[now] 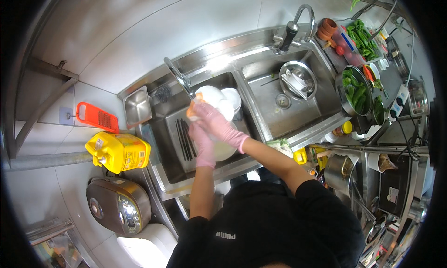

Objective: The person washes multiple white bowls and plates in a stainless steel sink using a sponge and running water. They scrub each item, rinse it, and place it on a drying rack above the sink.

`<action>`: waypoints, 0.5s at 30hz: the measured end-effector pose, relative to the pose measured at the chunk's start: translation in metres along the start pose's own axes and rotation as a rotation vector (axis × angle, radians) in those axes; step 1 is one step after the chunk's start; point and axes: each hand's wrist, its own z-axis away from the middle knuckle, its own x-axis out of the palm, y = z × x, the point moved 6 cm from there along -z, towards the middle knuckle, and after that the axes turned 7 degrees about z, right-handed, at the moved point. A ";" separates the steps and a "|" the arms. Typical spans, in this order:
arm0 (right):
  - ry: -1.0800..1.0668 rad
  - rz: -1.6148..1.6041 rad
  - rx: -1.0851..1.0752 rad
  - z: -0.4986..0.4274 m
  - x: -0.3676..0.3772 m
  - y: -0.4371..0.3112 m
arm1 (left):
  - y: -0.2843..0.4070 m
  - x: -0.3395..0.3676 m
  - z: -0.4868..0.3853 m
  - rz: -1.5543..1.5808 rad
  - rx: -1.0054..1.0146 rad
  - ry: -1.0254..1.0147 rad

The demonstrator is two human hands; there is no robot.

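Note:
Pink gloves cover both my hands, which are together over the left sink basin (160,135). My right hand (218,123) grips an orange and white cloth or sponge (190,111) just under the spout of the left faucet (180,77). Below it, my left hand (202,140) is closed against the lower edge of the same piece; its fingers are partly hidden. White plates and bowls (209,94) are stacked behind my right hand. Several black chopsticks (184,139) lie on the basin floor to the left. Beneath my wrists a pale round dish (225,151) is partly covered.
In the right basin (279,121), a steel bowl (283,69) holds white dishes. A second faucet (289,36) rises behind it. Pots of green vegetables (356,90) stand farther right. At left are a yellow jug (120,151), a red grater (97,117) and a rice cooker (118,205).

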 end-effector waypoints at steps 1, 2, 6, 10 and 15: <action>-0.069 0.190 -0.077 0.000 0.007 -0.007 | -0.003 0.000 0.002 0.014 0.008 -0.016; -0.067 0.329 -0.132 -0.001 0.009 -0.010 | -0.005 -0.003 0.003 0.014 -0.030 -0.001; 0.069 0.241 0.113 -0.024 -0.008 0.027 | 0.007 -0.013 0.016 0.057 0.047 0.021; -0.219 -0.429 0.920 -0.023 -0.001 0.103 | 0.026 -0.016 0.026 -0.087 0.101 -0.002; 0.007 -0.028 0.501 -0.017 -0.009 0.060 | 0.027 -0.003 0.017 -0.154 0.062 -0.012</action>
